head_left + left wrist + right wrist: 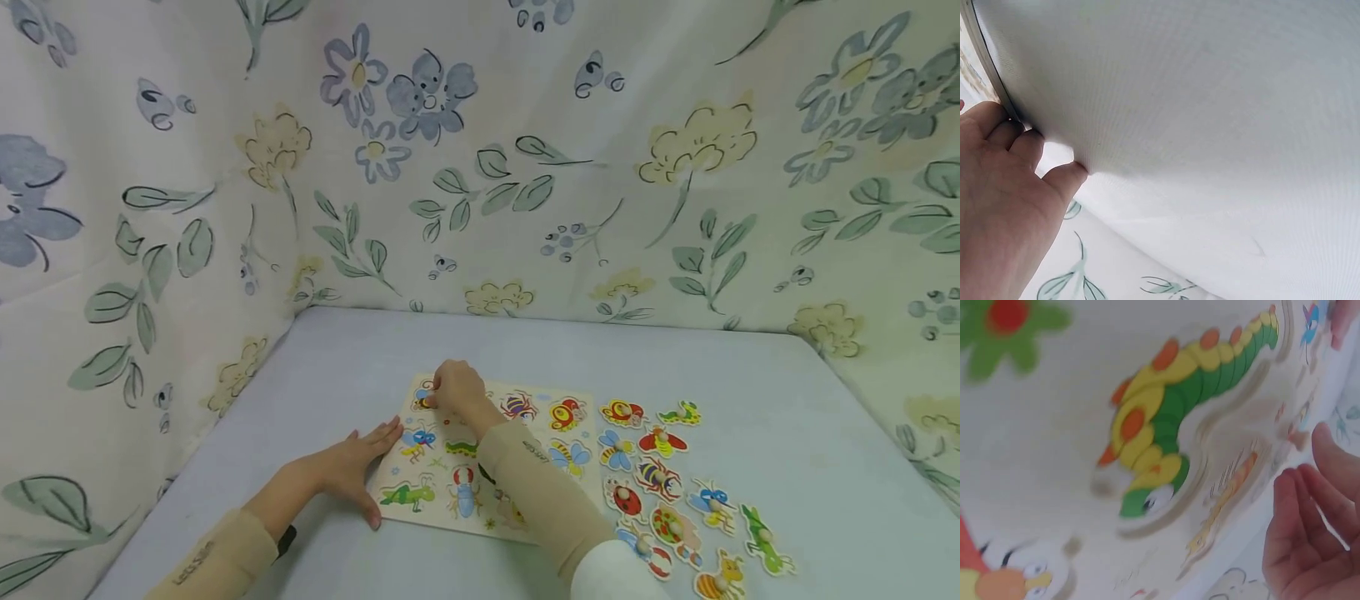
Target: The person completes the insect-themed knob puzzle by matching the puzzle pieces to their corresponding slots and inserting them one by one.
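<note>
Left hand flat, fingers straight, pressing puzzle board edge at 9 o'clock, right hand curled, pinching a piece at 11 o'clock, loose insect pieces at 3 o'clock on tabletop

Green-yellow caterpillar, orange spots

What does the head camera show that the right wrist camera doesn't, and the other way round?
Only the head view shows the whole scene: the puzzle board on the grey table, the loose insect pieces to its right, the left hand lying flat at the board's left edge, and the flowered cloth walls.

Only the right wrist view shows the caterpillar picture close up, with the shallow cutout around it, though blurred.

Both show the board and the right hand, its fingers curled at the board's far left corner.
</note>
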Tool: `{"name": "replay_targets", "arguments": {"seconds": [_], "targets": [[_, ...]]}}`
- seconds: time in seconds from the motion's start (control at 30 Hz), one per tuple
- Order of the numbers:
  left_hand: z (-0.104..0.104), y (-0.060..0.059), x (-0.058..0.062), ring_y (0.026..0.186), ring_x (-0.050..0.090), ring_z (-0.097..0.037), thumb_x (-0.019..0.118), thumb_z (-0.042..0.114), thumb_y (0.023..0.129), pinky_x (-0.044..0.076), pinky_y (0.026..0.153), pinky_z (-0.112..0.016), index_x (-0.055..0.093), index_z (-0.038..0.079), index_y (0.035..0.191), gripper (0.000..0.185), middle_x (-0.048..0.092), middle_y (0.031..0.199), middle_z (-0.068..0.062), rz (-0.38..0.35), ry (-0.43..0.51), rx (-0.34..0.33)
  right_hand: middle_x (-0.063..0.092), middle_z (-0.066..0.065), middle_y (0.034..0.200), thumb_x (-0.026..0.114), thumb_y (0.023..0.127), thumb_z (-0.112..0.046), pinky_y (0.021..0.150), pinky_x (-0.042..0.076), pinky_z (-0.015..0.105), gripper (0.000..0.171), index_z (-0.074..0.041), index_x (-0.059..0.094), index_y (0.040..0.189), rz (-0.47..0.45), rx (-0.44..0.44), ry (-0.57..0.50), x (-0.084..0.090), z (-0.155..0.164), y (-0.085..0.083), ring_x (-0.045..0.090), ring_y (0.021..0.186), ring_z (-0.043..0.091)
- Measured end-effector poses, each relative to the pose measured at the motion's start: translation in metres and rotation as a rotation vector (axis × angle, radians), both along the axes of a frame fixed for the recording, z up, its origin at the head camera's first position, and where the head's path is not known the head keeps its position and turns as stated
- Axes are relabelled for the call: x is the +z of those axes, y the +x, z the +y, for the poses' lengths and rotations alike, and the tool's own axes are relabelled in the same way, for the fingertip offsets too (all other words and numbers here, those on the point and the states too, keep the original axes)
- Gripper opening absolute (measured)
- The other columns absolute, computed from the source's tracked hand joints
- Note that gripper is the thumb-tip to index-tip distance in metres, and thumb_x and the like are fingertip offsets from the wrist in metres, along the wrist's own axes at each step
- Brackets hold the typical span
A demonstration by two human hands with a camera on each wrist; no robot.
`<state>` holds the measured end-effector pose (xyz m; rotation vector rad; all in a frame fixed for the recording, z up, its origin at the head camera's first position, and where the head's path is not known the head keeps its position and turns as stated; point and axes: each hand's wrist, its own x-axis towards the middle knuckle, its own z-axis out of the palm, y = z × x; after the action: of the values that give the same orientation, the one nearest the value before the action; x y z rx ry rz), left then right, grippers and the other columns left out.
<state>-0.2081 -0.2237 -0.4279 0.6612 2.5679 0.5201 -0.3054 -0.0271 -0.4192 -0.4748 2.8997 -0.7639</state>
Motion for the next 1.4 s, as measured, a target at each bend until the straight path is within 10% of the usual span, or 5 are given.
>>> {"name": "replay_targets", "arguments": {"seconds": [0.3, 1.4], "targets": [[-0.003, 0.000, -0.003, 0.146, 0.013, -0.039, 0.090, 0.048, 0.057, 0.011, 0.112, -0.067, 0.019, -0.003, 0.153, 0.130, 0.011, 0.160, -0.021, 0.006, 0.011, -0.004, 0.070, 0.004, 0.095, 0.077, 0.084, -0.013, 0.074, 0.053, 0.026, 0.021, -0.004, 0.075, 0.102, -0.118, 0.185, -0.263, -0.003, 0.040, -0.008, 0.062, 0.085, 0.016], [-0.003, -0.001, -0.005, 0.144, 0.014, -0.043, 0.091, 0.048, 0.055, 0.011, 0.112, -0.068, 0.019, -0.005, 0.152, 0.132, 0.010, 0.159, -0.024, 0.016, 0.048, -0.011, 0.071, 0.017, 0.107, 0.074, 0.085, -0.005, 0.079, 0.058, 0.031, 0.027, 0.004, 0.070, 0.111, -0.236, 0.239, -0.365, 0.035, 0.176, 0.041, 0.068, 0.095, 0.021]]}}
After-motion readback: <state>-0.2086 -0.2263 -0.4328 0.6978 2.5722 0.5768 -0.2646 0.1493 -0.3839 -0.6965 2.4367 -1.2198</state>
